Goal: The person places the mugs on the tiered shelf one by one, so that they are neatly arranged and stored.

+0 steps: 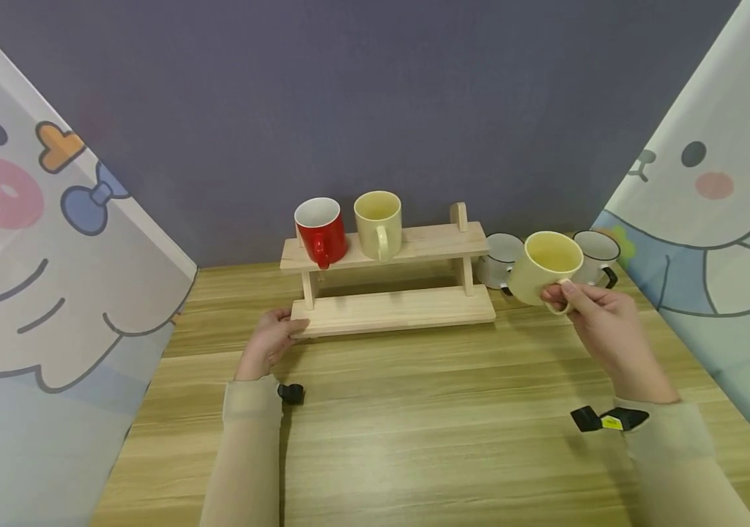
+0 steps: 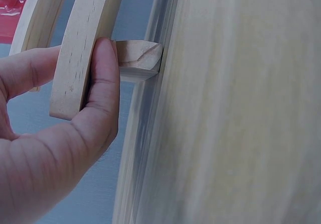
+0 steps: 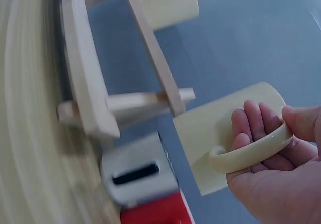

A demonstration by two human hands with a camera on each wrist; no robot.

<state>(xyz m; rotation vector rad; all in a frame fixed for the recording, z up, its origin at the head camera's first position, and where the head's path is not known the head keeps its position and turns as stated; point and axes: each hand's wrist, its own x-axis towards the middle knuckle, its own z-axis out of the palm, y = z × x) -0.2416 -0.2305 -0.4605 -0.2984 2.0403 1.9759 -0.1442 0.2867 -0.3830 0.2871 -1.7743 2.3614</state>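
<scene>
A pale wooden two-tier rack [image 1: 393, 313] stands against the back wall. My left hand [image 1: 271, 341] pinches the left end of its lower board, thumb on one side and fingers on the other in the left wrist view. My right hand [image 1: 602, 322] holds a yellow mug [image 1: 533, 277] by its handle [image 3: 251, 152], upright and beside the rack's right end. On the upper board a red mug [image 1: 332, 236] and a second yellow mug [image 1: 370, 233] stand side by side, handles facing me.
Right of the rack stand two white mugs with dark rims, one nearer the rack [image 1: 495, 265] and one farther right [image 1: 591, 265]. Another red mug [image 3: 158, 213] shows beside a white one in the right wrist view. Cartoon-printed panels [image 1: 731, 241] flank the wooden table [image 1: 428, 424].
</scene>
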